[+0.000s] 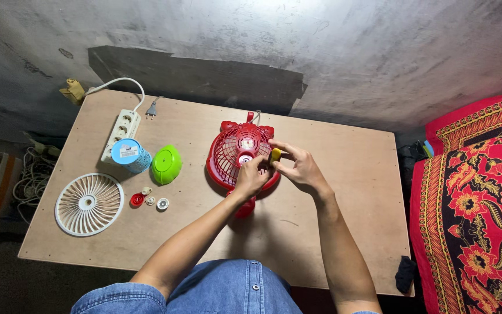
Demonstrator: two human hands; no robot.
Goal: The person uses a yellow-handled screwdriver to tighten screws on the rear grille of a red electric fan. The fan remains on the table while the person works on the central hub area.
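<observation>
fan: red fan housing (pixel 235 156) lies flat mid-tabletop, grille up, its stand pointing toward the person
left hand: left hand (pixel 251 177) rests on the lower right of the grille, fingers curled together near the hub; what it pinches, cannot tell
right hand: right hand (pixel 297 167) sits just right of the fan, thumb and fingers clamped on a small yellow piece (pixel 275 155)
yellow piece: at the fan's right edge, held over the grille, between both hands
tabletop: plywood tabletop (pixel 344 192), fan near its centre
left side: white fan grille (pixel 89 203) lies flat well apart from the hands; small round parts (pixel 149 200) beside it; green dome cap (pixel 166 164); blue cylinder (pixel 130 155); white power strip (pixel 121 134) behind
right edge: red patterned cloth (pixel 477 203) past the tabletop
</observation>
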